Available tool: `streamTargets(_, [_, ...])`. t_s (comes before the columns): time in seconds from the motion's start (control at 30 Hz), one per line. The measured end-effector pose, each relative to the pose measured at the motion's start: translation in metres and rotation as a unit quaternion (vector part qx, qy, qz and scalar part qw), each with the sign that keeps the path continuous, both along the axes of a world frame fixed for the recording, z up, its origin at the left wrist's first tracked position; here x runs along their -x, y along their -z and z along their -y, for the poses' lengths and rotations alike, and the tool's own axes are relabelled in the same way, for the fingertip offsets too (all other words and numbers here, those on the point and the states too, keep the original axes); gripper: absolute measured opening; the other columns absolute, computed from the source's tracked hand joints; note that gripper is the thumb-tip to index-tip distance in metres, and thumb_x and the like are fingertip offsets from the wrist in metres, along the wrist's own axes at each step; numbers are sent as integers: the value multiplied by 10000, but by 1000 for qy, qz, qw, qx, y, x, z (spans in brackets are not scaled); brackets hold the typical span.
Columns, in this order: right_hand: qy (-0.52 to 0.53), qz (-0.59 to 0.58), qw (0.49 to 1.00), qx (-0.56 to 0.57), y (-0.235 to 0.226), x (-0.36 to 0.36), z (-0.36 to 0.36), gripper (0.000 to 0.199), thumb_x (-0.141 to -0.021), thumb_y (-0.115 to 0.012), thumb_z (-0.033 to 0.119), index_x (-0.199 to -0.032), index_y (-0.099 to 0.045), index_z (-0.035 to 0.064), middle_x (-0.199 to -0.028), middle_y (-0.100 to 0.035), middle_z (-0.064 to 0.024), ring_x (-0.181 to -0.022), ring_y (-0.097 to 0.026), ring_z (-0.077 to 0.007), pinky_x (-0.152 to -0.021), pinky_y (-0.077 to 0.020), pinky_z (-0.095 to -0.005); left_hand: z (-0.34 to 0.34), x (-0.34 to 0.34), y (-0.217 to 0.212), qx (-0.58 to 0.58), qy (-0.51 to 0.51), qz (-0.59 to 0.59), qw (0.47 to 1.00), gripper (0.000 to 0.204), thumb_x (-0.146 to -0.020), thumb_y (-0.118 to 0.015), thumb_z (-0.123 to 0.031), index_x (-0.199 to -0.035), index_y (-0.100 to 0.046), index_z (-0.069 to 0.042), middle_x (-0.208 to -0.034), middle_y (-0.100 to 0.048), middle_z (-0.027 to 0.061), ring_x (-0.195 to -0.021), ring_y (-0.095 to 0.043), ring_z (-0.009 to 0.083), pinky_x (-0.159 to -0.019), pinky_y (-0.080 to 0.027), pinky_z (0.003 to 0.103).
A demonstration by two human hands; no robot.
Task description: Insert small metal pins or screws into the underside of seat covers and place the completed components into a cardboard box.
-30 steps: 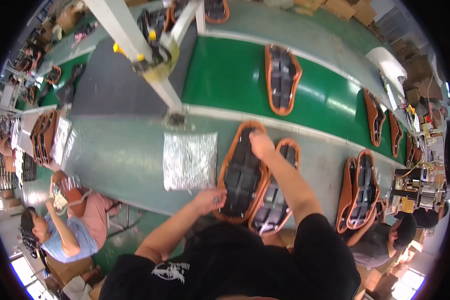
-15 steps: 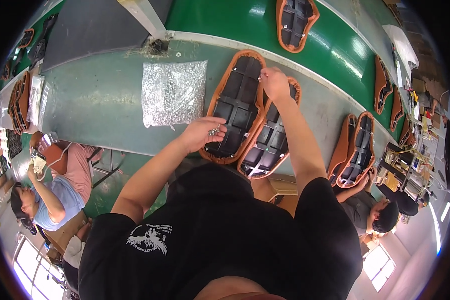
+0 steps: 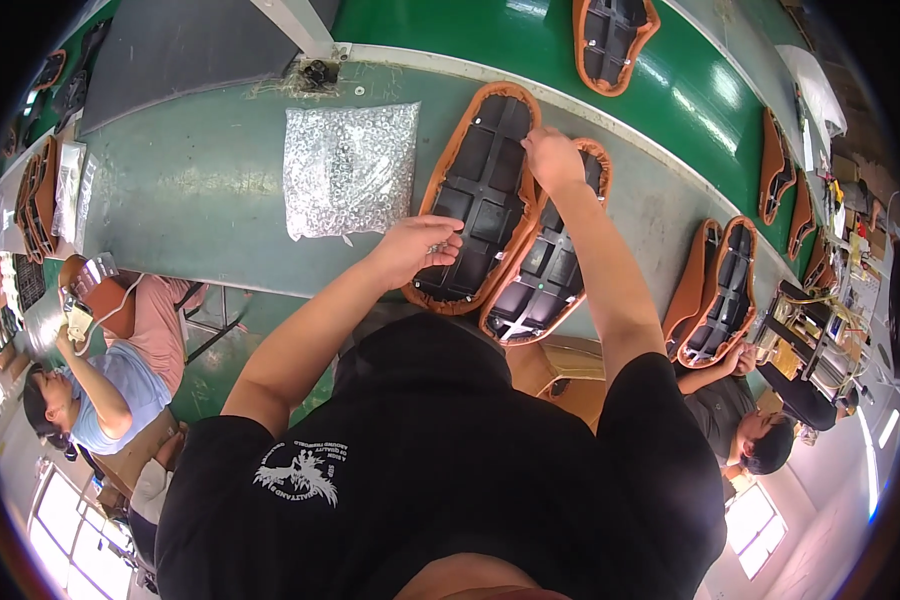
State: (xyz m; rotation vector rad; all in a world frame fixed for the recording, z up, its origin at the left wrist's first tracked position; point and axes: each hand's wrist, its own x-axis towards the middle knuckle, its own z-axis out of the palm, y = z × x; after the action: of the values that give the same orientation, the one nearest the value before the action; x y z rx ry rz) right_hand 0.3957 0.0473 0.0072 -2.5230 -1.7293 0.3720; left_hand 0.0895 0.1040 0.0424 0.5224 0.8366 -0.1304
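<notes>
A long seat panel (image 3: 478, 205), brown upholstery around a black ribbed plastic back, lies back side up on the bench before me. Above its near left part is my left hand (image 3: 417, 250), fingers curled round a few small metal fasteners, mostly hidden. My right hand (image 3: 553, 158) is pinched at the panel's far right edge; whatever sits between the fingertips is too small to make out. Partly under my right forearm, a second similar panel (image 3: 538, 275) rests against the first. To the left lies a clear plastic bag (image 3: 348, 170) full of small silvery metal pieces.
The green-grey bench (image 3: 195, 190) has a pale raised rail along its far side. Beyond, another panel (image 3: 610, 45) lies on a green surface. At right, a co-worker (image 3: 745, 420) handles two panels (image 3: 725, 290); another person (image 3: 115, 390) sits at left. An open carton (image 3: 570, 375) stands below.
My left fingers have curled in over the fasteners. My right hand has tilted down onto the panel's edge. The whole view has shifted slightly.
</notes>
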Motion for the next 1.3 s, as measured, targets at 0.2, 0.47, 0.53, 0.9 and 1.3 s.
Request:
streamTargets(0.2, [25, 23, 987, 156, -19, 6, -20, 331, -1024, -529, 298, -975, -682, 9, -1055, -701, -198, -982, -696, -359, -835, -577, -447, 0, 4, 5, 4, -9, 4, 1000, 315, -1008, -570, -100, -1288, -600, 43, -1076, -659, 120, -952, -650, 196, -854, -577, 328])
streamTargets(0.47, [58, 16, 994, 94, -12, 5, 19, 225, -908, -562, 175, -1015, -692, 25, -1045, -714, -174, -1003, -699, -342, -858, -574, -455, 2, -7, 0, -22, -24, -14, 999, 270, -995, -652, -166, -1199, -619, 7, -1030, -675, 87, -913, -653, 166, -816, -576, 312])
streamTargets(0.53, [68, -1, 993, 99, -14, 9, 26, 214, -880, -564, 148, -1009, -689, 30, -1040, -717, -163, -983, -701, -339, -859, -573, -455, 1, -9, 2, -16, -35, -23, 999, 255, -985, -684, -203, -1145, -632, -12, -1002, -677, 71, -889, -651, 153, -797, -572, 304])
streamTargets(0.9, [117, -562, 819, 0, -93, 112, 34, 168, -901, -723, 49, -1065, -733, 8, -878, -674, -30, -831, -645, -100, -731, -527, -254, -17, -21, 0, -25, 50, -20, 998, 276, -920, -776, -335, -918, -633, -99, -774, -588, -24, -650, -500, 68, -563, -368, 224])
streamTargets(1.3, [-47, -179, 964, -191, -8, 39, -44, 101, -857, -693, 116, -929, -711, 46, -918, -675, -147, -899, -671, -352, -814, -553, -440, -24, -1, -8, 45, -37, 42, 997, 341, -999, -568, -131, -1289, -589, 47, -1053, -673, 136, -930, -647, 215, -867, -566, 365])
